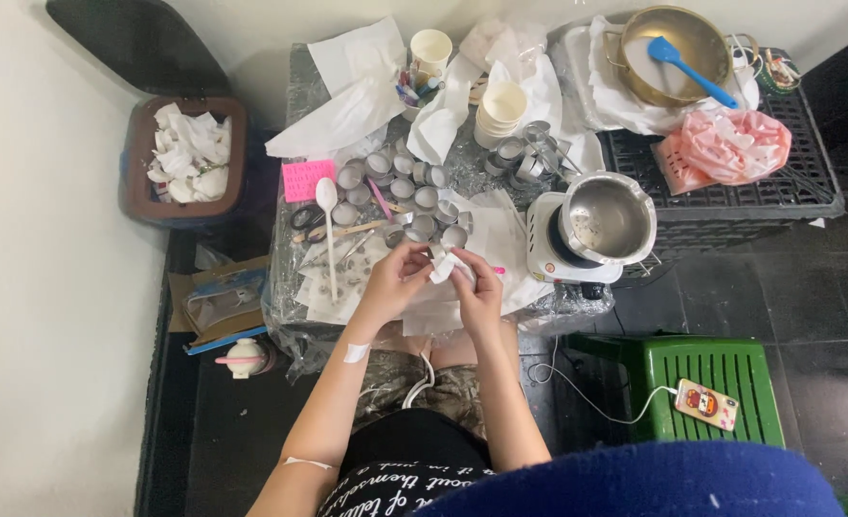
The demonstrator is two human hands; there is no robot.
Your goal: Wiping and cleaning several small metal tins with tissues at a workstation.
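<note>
At frame centre, small shiny metal cups [414, 187] sit among matt white tissue paper [347, 115]. A glossy steel pot [604, 218] gleams right of centre; upper right, a brassy bowl [673, 43] holds a smooth blue plastic spatula [689, 67].

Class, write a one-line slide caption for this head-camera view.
Both hands, left and right, hold a white paper scrap over a cluttered table of small metal cups.
</note>
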